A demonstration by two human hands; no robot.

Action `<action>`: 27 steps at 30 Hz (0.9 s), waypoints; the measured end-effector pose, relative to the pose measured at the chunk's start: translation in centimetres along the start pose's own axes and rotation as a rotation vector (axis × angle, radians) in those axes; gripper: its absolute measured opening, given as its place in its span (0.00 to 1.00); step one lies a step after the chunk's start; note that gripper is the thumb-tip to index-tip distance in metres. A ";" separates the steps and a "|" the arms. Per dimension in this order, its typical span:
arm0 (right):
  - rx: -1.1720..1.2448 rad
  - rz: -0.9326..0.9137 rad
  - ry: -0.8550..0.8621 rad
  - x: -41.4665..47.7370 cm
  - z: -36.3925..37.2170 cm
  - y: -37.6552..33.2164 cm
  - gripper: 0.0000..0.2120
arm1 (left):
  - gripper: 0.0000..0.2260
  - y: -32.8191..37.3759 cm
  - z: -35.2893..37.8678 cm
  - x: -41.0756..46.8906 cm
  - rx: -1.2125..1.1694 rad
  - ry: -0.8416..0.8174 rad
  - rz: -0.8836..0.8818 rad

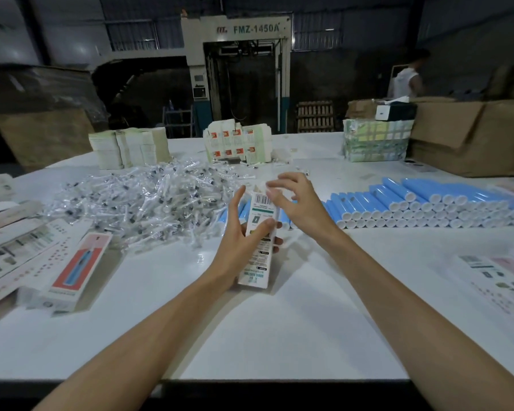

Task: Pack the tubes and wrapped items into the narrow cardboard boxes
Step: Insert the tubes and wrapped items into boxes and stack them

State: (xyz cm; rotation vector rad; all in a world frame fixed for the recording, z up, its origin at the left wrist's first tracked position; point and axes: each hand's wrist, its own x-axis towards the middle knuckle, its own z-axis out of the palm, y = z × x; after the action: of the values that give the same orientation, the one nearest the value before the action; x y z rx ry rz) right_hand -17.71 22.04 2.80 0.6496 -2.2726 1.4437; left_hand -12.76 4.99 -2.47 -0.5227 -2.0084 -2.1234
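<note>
Centrally, left hand (244, 232) grips a barcoded box (256, 215); machine (241, 69) behind reads "FMZ-1450A".

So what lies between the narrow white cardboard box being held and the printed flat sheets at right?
Head view: only bare white table, crossed by the right forearm, separates box and sheets.

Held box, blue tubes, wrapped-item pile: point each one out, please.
held box (257, 262), head view, lower printed face.
blue tubes (395, 186), head view, blue side of an upper-row tube.
wrapped-item pile (149, 200), head view, middle of the heap.
</note>
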 end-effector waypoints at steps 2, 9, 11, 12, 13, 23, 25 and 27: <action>0.054 0.051 0.050 -0.2 -0.2 0.1 0.13 | 0.38 0.0 -0.2 0.1 -0.041 0.026 0.004; 0.268 0.065 -0.100 -3.1 1.1 1.3 0.19 | 0.35 0.0 0.0 0.5 -0.044 0.025 0.078; 0.347 0.055 -0.083 -3.5 1.3 1.4 0.19 | 0.34 -0.1 0.0 0.6 -0.037 0.011 0.078; 0.362 0.048 -0.080 -3.4 1.2 1.4 0.18 | 0.34 -0.1 0.0 0.6 -0.040 0.005 0.073; 0.372 0.043 -0.081 -3.3 1.1 1.4 0.18 | 0.32 0.0 -0.1 0.7 -0.033 -0.005 0.071; 0.474 0.144 -0.015 -3.1 -0.3 1.8 0.11 | 0.22 1.5 0.3 3.7 0.205 -0.116 -0.001; 0.413 0.138 -0.033 -3.0 -0.8 2.0 0.09 | 0.20 0.9 1.0 3.8 0.186 -0.110 -0.036; 0.349 0.154 -0.087 -3.3 -1.0 2.4 0.09 | 0.20 -0.4 1.4 3.6 0.104 -0.086 -0.084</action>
State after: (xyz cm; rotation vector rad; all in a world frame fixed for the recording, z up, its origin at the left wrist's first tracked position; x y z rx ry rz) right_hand -16.30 24.40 -0.35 0.6590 -2.1931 1.9480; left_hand -16.05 6.84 -1.45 -0.5299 -2.2107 -2.0614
